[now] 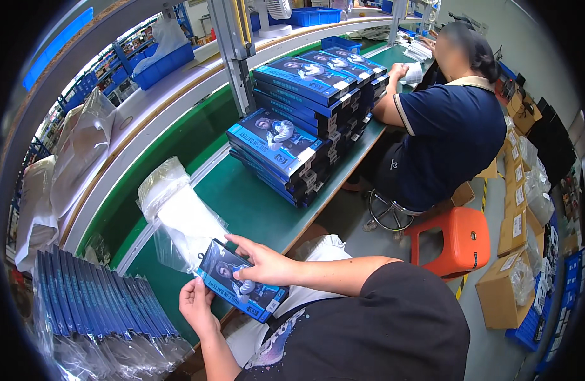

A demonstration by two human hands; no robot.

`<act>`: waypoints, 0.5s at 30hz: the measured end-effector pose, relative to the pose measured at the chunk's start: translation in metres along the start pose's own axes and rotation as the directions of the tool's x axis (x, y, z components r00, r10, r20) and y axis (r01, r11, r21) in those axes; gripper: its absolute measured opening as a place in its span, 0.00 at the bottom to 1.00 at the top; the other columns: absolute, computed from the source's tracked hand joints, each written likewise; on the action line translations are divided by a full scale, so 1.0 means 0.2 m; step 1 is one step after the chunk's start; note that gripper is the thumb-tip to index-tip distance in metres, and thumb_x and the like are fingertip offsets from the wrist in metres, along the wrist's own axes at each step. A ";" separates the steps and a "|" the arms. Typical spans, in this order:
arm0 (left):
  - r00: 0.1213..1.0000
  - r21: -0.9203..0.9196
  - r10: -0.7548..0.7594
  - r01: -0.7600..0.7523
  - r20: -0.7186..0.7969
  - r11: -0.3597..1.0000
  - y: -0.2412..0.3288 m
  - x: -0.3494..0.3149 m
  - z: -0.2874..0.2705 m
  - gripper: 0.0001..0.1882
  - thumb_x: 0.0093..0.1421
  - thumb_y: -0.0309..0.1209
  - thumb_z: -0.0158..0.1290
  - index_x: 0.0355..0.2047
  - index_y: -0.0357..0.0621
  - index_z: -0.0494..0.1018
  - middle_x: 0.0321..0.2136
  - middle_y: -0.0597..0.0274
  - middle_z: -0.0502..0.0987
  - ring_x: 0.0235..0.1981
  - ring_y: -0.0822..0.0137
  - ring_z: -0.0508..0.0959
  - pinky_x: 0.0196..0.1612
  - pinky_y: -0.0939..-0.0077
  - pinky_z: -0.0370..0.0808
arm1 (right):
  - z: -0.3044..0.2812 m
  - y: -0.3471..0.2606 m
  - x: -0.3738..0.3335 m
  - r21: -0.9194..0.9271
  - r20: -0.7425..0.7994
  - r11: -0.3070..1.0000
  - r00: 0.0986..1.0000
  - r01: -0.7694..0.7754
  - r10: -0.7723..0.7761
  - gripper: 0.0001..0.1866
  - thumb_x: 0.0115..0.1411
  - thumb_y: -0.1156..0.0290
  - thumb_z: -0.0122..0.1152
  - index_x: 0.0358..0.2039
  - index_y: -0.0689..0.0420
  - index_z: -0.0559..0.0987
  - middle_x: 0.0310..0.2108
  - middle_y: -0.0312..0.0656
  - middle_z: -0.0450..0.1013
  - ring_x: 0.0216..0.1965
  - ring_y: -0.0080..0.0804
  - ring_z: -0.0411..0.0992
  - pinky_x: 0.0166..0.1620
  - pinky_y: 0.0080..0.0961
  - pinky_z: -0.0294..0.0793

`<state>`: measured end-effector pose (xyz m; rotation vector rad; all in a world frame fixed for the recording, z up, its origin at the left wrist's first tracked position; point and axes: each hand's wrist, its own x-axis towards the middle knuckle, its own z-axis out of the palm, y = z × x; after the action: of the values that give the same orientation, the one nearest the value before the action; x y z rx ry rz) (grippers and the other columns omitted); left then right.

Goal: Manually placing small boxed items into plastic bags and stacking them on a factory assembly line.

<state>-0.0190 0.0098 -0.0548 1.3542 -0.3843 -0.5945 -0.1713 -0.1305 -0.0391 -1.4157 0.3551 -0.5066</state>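
A flat blue-and-black retail box (pixel 247 297) with a printed picture and a hang tab is held tilted over the table's near edge. My left hand (pixel 198 306) grips its left edge between thumb and fingers. My right hand (pixel 267 261) holds it from above, thumb on the printed face and fingers along the far edge. Just beyond the box lies a pile of clear and white plastic bags (pixel 188 213). To the left, a row of similar blue boxes (pixel 99 295) stands on edge, with clear plastic around their lower ends.
Tall stacks of blue boxes (pixel 276 143) stand on the green table (pixel 219 190) ahead. A co-worker in a dark shirt (pixel 454 130) sits at the far right, handling white papers. An orange stool (pixel 454 241) and open cardboard cartons (pixel 505 289) stand on the floor at right.
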 end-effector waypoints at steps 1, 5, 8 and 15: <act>1.000 -0.006 -0.006 0.006 0.005 1.000 0.00 -0.02 0.01 0.08 0.63 0.28 0.53 0.38 0.35 0.70 0.33 0.60 0.76 0.31 0.74 0.77 0.34 0.80 0.76 | 0.00 0.02 0.00 0.022 0.005 0.999 0.999 0.036 -0.036 0.34 0.55 0.79 0.60 0.60 0.66 0.58 0.44 0.49 0.69 0.44 0.27 0.70 0.46 0.24 0.73; 0.988 -0.097 -0.103 0.114 0.116 0.989 0.05 -0.05 0.01 0.11 0.65 0.33 0.50 0.39 0.37 0.69 0.37 0.59 0.76 0.36 0.70 0.77 0.39 0.75 0.76 | 0.01 0.06 0.00 0.130 0.016 0.985 0.993 0.110 -0.113 0.28 0.56 0.78 0.61 0.55 0.63 0.62 0.43 0.45 0.68 0.44 0.25 0.70 0.44 0.23 0.73; 0.950 -0.294 -0.180 0.253 0.254 0.922 0.11 -0.05 0.03 0.16 0.64 0.37 0.48 0.45 0.37 0.68 0.40 0.55 0.76 0.41 0.64 0.77 0.46 0.67 0.74 | 0.03 0.02 -0.02 0.254 0.065 0.967 0.997 0.014 -0.031 0.17 0.55 0.78 0.63 0.43 0.62 0.67 0.39 0.41 0.69 0.39 0.21 0.71 0.40 0.20 0.73; 0.951 -0.399 -0.210 0.288 0.229 0.871 0.04 0.02 -0.04 0.20 0.59 0.32 0.51 0.50 0.33 0.67 0.44 0.53 0.75 0.44 0.60 0.76 0.51 0.62 0.71 | 0.04 0.02 -0.02 0.159 0.301 0.954 0.932 -0.256 0.200 0.31 0.52 0.73 0.67 0.55 0.61 0.64 0.34 0.42 0.74 0.29 0.22 0.73 0.33 0.20 0.74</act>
<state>-0.0087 0.0148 -0.0492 0.9308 -0.2029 -0.9626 -0.1698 -0.1225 -0.0430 -1.2149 0.2286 -0.1392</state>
